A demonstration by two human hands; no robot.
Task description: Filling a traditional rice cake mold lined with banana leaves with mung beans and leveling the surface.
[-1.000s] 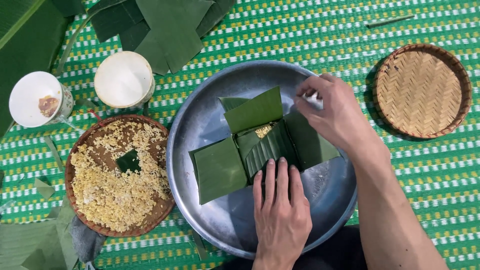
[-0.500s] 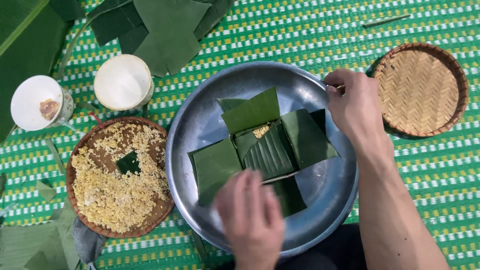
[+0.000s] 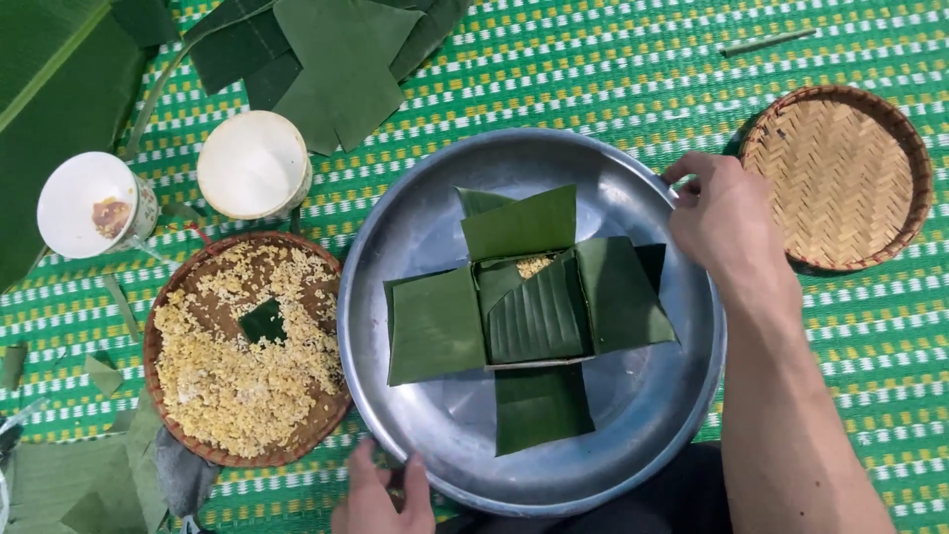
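A round metal tray (image 3: 425, 213) lies on a green woven mat. In its middle sits a square packet of folded green leaves (image 3: 534, 311), its flaps spread out to four sides and a little yellow filling showing at the top. My right hand (image 3: 727, 222) grips the tray's rim at the upper right. My left hand (image 3: 381, 494) is at the tray's near-left rim, fingers on the edge, partly cut off by the frame's bottom.
Left of the tray is a woven basket (image 3: 188, 287) with yellow grain and a leaf scrap. Two white bowls (image 3: 255, 163) (image 3: 87, 203) stand beyond it. An empty woven basket (image 3: 840, 173) sits at right. Cut leaves (image 3: 336, 59) lie at the top.
My left hand lifted off the leaf packet and drew back to the tray's near rim. My right hand moved from the packet's flap out to the tray's right rim. The near flap has opened.
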